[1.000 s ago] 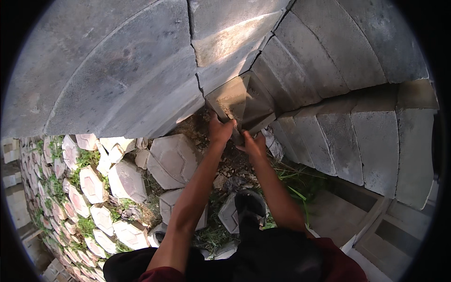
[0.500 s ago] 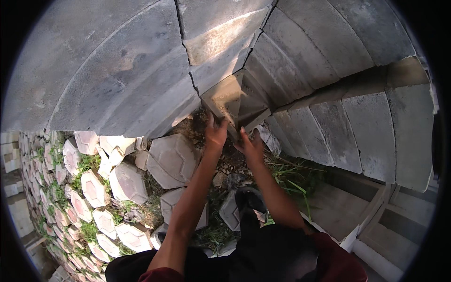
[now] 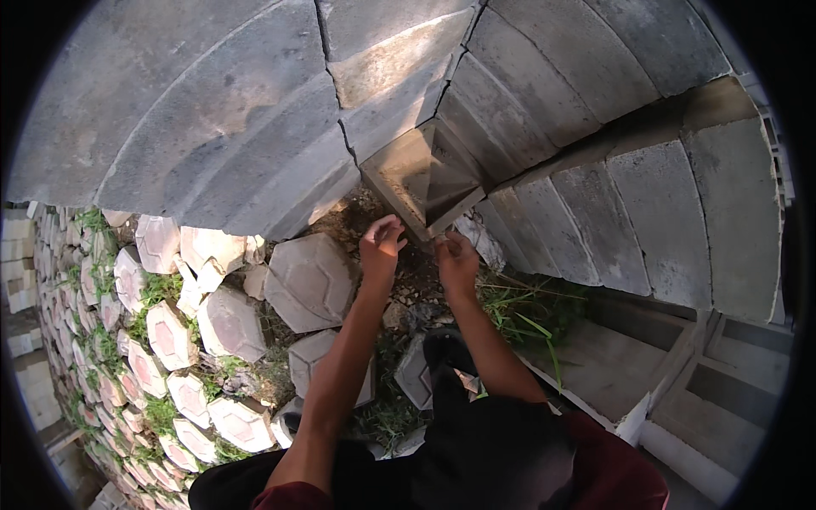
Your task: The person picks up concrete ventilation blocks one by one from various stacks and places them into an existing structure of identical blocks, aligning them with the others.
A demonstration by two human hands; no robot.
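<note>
Down in the corner we go, and there sits the grey box-like piece (image 3: 404, 166), hollow, one corner of its rim pointing straight at the worker, wedged between the tall slabs (image 3: 238, 110) at left and the stepped row of slabs (image 3: 629, 204) at right. The left hand (image 3: 382, 245) hangs just off the near left side, fingers loosely curled, nothing visible in them; the right hand (image 3: 456, 260) is tucked close under the near corner, fingers bent, and whether it's pinching that edge I cannot tell. It looks like concrete: heavy, I'd judge, rigid, gritty rather than slippery, likely to chip at those corners. Best hold? Under the two near rims, one hand each side. Far edges are hemmed in tight, so the room lies on the near side, over loose rubble (image 3: 412, 293), with hexagonal pavers (image 3: 313, 285) crowding left and grass (image 3: 527, 316) right.
</note>
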